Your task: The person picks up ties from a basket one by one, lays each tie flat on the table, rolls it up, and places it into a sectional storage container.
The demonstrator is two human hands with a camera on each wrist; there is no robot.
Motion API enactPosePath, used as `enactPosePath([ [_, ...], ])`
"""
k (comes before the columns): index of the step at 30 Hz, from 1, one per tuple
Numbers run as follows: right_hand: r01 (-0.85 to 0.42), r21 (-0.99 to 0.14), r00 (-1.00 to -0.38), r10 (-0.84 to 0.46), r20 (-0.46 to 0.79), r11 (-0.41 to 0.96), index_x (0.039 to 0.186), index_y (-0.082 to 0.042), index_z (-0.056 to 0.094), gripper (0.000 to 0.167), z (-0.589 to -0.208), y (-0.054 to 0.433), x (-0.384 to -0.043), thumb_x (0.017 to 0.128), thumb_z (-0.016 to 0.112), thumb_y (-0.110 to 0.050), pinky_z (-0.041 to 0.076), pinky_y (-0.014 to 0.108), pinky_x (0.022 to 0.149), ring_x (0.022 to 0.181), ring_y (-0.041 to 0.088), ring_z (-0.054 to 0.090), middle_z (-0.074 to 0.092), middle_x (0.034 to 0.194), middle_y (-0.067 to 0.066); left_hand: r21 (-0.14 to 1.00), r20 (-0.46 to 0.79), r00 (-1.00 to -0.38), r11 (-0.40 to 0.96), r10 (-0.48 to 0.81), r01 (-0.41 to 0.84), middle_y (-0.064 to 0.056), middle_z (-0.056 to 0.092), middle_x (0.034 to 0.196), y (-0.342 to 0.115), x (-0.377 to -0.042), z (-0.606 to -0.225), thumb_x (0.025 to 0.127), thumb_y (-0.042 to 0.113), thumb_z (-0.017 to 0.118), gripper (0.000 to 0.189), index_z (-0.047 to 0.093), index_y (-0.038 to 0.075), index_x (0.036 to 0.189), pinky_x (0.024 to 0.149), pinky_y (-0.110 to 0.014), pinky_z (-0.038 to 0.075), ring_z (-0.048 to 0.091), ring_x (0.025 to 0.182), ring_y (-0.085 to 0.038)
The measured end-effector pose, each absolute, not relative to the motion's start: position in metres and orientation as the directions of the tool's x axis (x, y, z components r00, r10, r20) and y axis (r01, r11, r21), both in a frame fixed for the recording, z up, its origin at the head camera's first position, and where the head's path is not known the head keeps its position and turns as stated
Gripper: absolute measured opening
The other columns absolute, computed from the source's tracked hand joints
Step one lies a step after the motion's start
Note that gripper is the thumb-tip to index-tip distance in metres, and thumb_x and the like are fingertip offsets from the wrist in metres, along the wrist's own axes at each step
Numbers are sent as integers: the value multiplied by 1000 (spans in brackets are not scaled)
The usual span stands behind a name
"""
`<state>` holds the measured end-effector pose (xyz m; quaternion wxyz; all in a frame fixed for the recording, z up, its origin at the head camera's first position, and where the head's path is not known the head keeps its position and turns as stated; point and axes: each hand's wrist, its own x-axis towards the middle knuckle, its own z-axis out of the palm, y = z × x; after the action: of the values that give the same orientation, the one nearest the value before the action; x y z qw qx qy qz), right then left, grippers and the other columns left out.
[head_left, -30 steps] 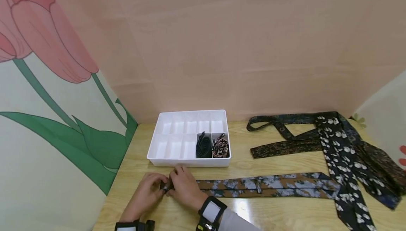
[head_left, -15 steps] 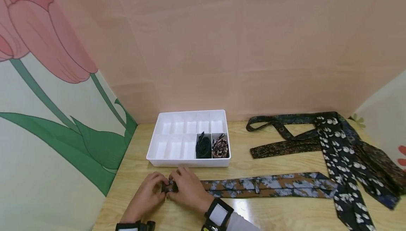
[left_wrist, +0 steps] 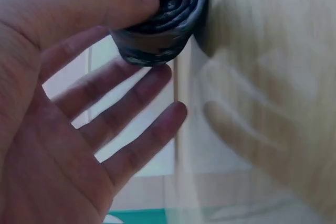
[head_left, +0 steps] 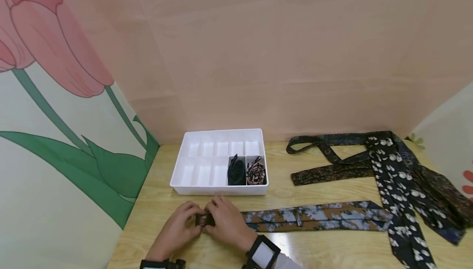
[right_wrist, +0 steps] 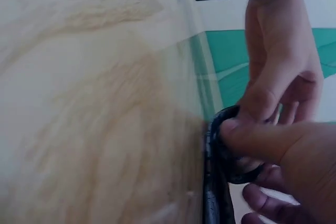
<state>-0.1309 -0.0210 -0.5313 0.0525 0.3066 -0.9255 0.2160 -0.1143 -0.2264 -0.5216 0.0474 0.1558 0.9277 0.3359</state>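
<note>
A brown necktie (head_left: 314, 217) with blue-grey flowers lies lengthwise along the table, its left end wound into a roll (head_left: 204, 219). My left hand (head_left: 181, 228) pinches that roll from the left. From the other side, my right hand (head_left: 229, 224) pinches it too, covering part of the strip. In the left wrist view, coiled layers of the roll (left_wrist: 152, 40) show at the thumb tip, while the other fingers extend below. In the right wrist view both thumbs meet at the coil, and the flat strip runs away from it along the tabletop.
Behind the hands stands a white divided tray (head_left: 219, 189), with a rolled dark green tie (head_left: 236, 172) and a rolled patterned tie (head_left: 256, 172) in two front compartments. At right, a black tie with white flowers (head_left: 393, 178) lies across other dark ties (head_left: 332, 174).
Both hands have shifted slightly right along the necktie with the roll between them. The flat stretch to the right of the hands is a little shorter. The tray and other ties stay put.
</note>
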Motion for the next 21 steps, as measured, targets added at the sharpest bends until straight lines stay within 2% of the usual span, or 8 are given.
enactPosePath([
  [3,-577,-378,-815,-534,223,724,112,-16,72,42,-536,-16,-131,83,90,-41,53,28,90,103,14,57,65,109,-3,663,6,-946,706,325,247,9,66,122,-224,-113,-524,86,6,85,42,68,27,117,101,-42,56,65,119,-18],
  [5,-573,-383,-819,-530,222,725,113,-16,72,46,-539,-14,-131,83,91,-43,53,29,91,104,15,58,65,111,-2,670,10,-944,699,330,251,10,67,121,-223,-113,-526,87,4,84,41,65,28,116,101,-41,56,65,119,-16],
  [9,-584,-404,-810,-537,235,704,119,-18,71,48,-542,-11,-132,85,87,-48,54,31,96,111,16,58,66,117,-2,642,70,-939,705,337,301,15,64,117,-223,-113,-527,84,3,85,39,70,30,108,98,-36,57,61,114,-10],
  [16,-571,-370,-821,-502,274,732,110,-18,73,45,-549,-2,-134,78,92,-44,52,33,102,115,17,55,65,115,-2,613,101,-924,709,369,349,9,61,128,-217,-111,-529,83,5,87,42,72,26,116,104,-39,56,57,123,-14],
  [21,-595,-398,-804,-523,285,698,117,-19,72,51,-551,1,-134,81,88,-53,53,35,103,119,17,54,64,123,-1,577,108,-927,737,358,352,11,59,123,-215,-111,-528,83,8,88,39,76,31,111,98,-37,56,55,117,-13],
])
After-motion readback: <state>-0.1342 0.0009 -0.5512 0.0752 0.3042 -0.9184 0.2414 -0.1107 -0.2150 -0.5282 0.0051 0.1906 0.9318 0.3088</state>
